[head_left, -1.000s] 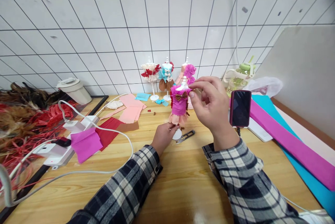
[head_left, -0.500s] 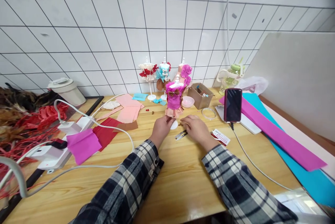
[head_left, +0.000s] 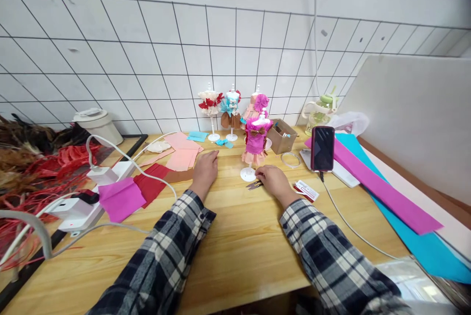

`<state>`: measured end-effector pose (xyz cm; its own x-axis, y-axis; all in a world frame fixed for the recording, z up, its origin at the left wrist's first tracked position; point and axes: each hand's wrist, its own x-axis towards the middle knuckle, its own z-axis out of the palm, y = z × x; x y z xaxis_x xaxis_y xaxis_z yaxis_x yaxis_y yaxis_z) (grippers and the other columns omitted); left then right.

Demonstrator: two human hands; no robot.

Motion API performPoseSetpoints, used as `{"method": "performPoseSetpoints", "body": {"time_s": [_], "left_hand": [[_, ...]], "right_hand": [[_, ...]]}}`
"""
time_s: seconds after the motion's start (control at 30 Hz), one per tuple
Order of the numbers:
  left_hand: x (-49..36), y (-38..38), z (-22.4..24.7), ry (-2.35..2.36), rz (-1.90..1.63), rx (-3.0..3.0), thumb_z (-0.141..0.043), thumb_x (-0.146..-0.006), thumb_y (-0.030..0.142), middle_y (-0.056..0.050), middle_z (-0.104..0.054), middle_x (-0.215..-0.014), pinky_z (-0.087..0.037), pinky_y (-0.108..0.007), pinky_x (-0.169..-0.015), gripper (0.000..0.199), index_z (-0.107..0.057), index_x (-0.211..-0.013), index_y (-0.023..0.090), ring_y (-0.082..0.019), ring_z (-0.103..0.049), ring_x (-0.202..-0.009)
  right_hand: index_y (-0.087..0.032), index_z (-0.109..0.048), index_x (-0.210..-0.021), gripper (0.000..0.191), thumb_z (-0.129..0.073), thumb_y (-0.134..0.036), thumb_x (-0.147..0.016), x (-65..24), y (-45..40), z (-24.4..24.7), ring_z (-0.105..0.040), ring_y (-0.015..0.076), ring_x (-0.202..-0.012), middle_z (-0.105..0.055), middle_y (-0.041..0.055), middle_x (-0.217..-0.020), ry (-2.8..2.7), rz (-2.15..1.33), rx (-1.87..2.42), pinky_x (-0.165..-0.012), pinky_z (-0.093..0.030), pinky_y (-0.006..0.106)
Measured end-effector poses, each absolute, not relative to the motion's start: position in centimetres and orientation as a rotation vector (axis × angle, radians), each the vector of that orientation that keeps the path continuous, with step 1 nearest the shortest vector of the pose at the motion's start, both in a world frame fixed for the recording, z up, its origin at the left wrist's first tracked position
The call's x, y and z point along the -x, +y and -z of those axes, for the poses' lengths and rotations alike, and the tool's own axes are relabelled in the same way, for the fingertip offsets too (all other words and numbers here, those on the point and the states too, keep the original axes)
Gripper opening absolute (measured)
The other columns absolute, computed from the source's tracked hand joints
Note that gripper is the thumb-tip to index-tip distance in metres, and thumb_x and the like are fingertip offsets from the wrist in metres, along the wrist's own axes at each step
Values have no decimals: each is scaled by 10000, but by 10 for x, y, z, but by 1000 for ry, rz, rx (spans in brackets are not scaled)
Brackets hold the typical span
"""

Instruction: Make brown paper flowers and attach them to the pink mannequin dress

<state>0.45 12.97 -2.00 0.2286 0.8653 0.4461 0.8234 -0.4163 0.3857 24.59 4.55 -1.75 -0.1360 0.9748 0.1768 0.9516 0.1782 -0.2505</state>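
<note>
A mini dress form point(head_left: 256, 141) wears a magenta crepe-paper dress with a bow and a peach ruffled hem, upright on its round white base. My right hand point(head_left: 274, 180) is at the right edge of that base, fingers curled together; anything inside them is hidden. Partly under it lie thread snips point(head_left: 254, 185), blades pointing left. My left hand point(head_left: 206, 170) is on the table left of the form, fingers stretched forward and holding nothing visible. Close to its left are a brown paper strip point(head_left: 179, 175) and peach paper sheets point(head_left: 184, 150).
Three dressed forms point(head_left: 231, 114) stand behind, beside a brown box point(head_left: 282, 137). A phone point(head_left: 323, 149) with a cable stands right, near long coloured paper strips point(head_left: 382, 190). Left are a power strip point(head_left: 83, 214), looping cables, magenta paper point(head_left: 121, 198) and a lidded cup point(head_left: 97, 126).
My left hand has let go of the dress form's stand and moved left onto the table. The view has shifted slightly; my right hand stays beside the base.
</note>
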Motion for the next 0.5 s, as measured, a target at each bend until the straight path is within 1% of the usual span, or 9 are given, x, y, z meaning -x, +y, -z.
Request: {"method": "performPoseSetpoints", "body": {"time_s": [0.07, 0.1, 0.17, 0.27, 0.37, 0.43, 0.5], "left_hand": [[1, 141, 23, 1673, -844, -2436, -431, -861, 160, -106, -556, -1311, -337, -399, -1041, 387, -602, -1209, 162, -263, -487, -1198], [2, 146, 25, 1655, -789, -2422, -438, -860, 165, -100, -568, -1299, -343, -396, -1035, 371, -621, -1183, 175, -262, -492, -1194], [1, 152, 30, 1621, -717, -2385, -466, -852, 185, -99, -632, -1208, -384, -385, -994, 322, -673, -1100, 187, -267, -540, -1135], [1, 153, 34, 1646, -715, -2325, -500, -837, 210, -107, -698, -1064, -432, -386, -925, 270, -720, -992, 186, -283, -604, -1026], [0, 149, 30, 1666, -769, -2277, -517, -822, 191, -90, -716, -1013, -438, -371, -921, 243, -735, -929, 200, -272, -621, -1001], [-2, 142, 27, 1660, -827, -2250, -533, -817, 195, -77, -711, -1033, -448, -347, -920, 233, -725, -949, 202, -250, -629, -994], [-8, 131, 23, 1645, -936, -2126, -558, -813, 222, -76, -700, -1064, -481, -329, -885, 249, -694, -1018, 190, -224, -651, -945]], "right_hand": [[-217, -682, -926, 155, -546, -255, -862, -246, 46, 17, -578, 172, -881, -669, 45, -899, -2164, -115, 1844, -756, -377, 250], [-217, -682, -933, 159, -544, -255, -862, -246, 46, 16, -578, 172, -887, -669, 46, -905, -2169, -118, 1844, -762, -376, 251], [-218, -682, -947, 169, -541, -259, -865, -243, 48, 17, -577, 173, -900, -668, 50, -919, -2178, -109, 1840, -776, -376, 254], [-225, -683, -963, 179, -534, -264, -871, -239, 51, 18, -577, 175, -909, -670, 51, -943, -2182, -87, 1830, -794, -379, 261], [-230, -687, -959, 177, -536, -262, -871, -236, 53, 18, -580, 181, -911, -676, 53, -944, -2178, -80, 1840, -802, -379, 273], [-236, -692, -941, 169, -545, -272, -867, -236, 52, 16, -583, 193, -902, -684, 52, -930, -2161, -65, 1856, -797, -379, 289], [-239, -696, -925, 166, -546, -284, -868, -236, 49, 14, -584, 198, -889, -690, 51, -920, -2125, -45, 1842, -794, -380, 300]]}}
